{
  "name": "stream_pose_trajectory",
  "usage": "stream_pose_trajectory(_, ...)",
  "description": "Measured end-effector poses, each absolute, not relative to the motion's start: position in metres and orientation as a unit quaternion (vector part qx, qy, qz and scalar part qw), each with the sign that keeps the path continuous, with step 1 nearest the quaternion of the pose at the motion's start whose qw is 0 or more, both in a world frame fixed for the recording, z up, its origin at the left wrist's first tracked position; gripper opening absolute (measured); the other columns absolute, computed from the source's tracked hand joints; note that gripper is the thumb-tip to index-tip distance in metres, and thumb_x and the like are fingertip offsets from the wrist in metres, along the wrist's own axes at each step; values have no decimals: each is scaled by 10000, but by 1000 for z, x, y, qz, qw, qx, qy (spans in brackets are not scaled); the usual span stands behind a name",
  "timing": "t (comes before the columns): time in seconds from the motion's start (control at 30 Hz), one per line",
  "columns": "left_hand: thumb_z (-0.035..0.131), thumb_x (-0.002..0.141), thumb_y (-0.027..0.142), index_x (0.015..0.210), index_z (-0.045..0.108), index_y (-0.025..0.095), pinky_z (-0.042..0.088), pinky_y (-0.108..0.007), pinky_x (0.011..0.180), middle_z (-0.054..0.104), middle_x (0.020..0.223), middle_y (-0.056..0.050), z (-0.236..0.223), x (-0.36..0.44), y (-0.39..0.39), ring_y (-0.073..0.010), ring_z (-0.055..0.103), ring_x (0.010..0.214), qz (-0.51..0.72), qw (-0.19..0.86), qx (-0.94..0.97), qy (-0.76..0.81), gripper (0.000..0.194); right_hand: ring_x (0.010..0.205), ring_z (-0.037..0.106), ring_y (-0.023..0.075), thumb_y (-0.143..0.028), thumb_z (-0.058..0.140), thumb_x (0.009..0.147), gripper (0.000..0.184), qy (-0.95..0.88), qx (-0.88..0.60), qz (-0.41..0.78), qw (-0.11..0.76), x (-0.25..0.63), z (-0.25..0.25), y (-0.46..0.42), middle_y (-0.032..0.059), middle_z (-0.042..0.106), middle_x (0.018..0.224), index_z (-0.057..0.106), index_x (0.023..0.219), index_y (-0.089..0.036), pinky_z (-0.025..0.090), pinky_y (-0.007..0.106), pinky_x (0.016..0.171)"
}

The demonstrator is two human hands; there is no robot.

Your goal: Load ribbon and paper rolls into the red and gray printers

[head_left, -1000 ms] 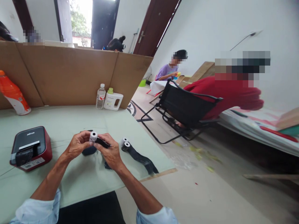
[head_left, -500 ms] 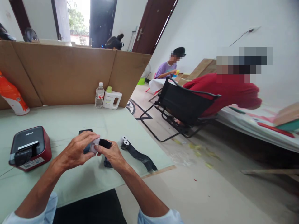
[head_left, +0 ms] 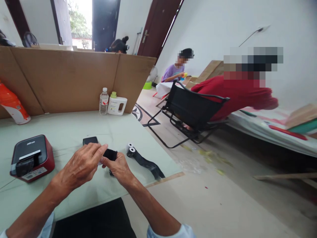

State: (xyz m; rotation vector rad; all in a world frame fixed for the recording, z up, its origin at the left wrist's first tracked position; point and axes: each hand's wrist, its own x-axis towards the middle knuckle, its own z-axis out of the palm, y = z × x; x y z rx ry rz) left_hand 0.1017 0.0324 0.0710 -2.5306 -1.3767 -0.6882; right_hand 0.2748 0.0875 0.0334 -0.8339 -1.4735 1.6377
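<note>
Both my hands meet over the pale green table (head_left: pixel 74 125). My left hand (head_left: pixel 80 165) curls its fingers over a small white roll, now almost hidden under them. My right hand (head_left: pixel 118 167) pinches the black band (head_left: pixel 110 154) that runs off that roll. Just right of my hands lie two more small white rolls (head_left: pixel 130 148) with a long black strip (head_left: pixel 147 164) trailing toward the table edge. A small black object (head_left: pixel 90 140) lies beyond my left hand.
A red and black label printer (head_left: pixel 29 158) sits at the left. An orange bottle (head_left: pixel 12 104), a water bottle (head_left: pixel 104 101) and a white jug (head_left: pixel 117 105) stand by the cardboard screen (head_left: pixel 69 82). A person in red sits in a black folding chair (head_left: pixel 195 114) to the right.
My left hand has closed over the white roll, which showed upright a second ago. Both hands sank a little toward the table. The view drifted slightly.
</note>
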Motion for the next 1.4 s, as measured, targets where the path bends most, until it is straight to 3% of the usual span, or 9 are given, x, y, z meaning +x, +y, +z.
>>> stream_pose_trajectory(0.23,517,838,18,1535,379,197,575,-478,991,659,1284,-150,70,103,32,-321,656,1172,-239,93,-849,-463,733,592,524,154,-565,833,724,424,-556,-336,651,393,274,34,82,-1,572,603,638,586,-214,482,301,586)
stream_pose_trajectory(0.4,574,904,84,1546,368,241,569,-464,1026,661,1294,-129,68,100,33,-301,660,1183,-292,66,-835,-462,692,648,607,180,-550,814,752,356,-525,-297,684,411,271,27,80,32,671,683,725,720,-206,508,310,617)
stream_pose_trajectory(0.63,802,846,271,1479,466,230,557,-495,1070,642,1363,-156,67,92,41,-330,622,1287,-341,-42,-825,-449,717,587,583,162,-592,809,751,426,-518,-347,655,427,282,6,87,45,679,640,714,735,-177,465,290,582)
stream_pose_trajectory(0.83,680,907,140,1379,567,177,592,-487,995,689,1260,-157,62,108,47,-300,667,1175,-328,-12,-840,-431,487,585,516,125,-541,844,728,411,-503,-334,668,435,283,16,82,4,616,635,674,664,-172,450,261,573)
stream_pose_trajectory(1.0,728,875,144,1390,570,199,578,-442,1022,712,1227,-124,60,113,45,-265,682,1159,-398,-46,-817,-415,541,655,552,132,-505,908,673,397,-421,-274,745,439,280,18,81,8,639,716,729,766,-164,465,254,595)
stream_pose_trajectory(1.2,796,783,135,1378,582,218,623,-357,886,719,1211,-102,56,115,38,-217,733,979,-468,-124,-751,-449,638,637,528,113,-479,941,648,428,-360,-236,798,421,281,25,75,-4,630,743,722,836,-163,448,233,560)
stream_pose_trajectory(1.4,682,895,133,1427,537,186,596,-452,991,721,1214,-134,64,115,36,-275,700,1126,-367,-2,-828,-423,554,596,483,109,-518,885,688,405,-478,-292,716,417,286,25,78,-14,591,643,692,698,-163,407,240,550)
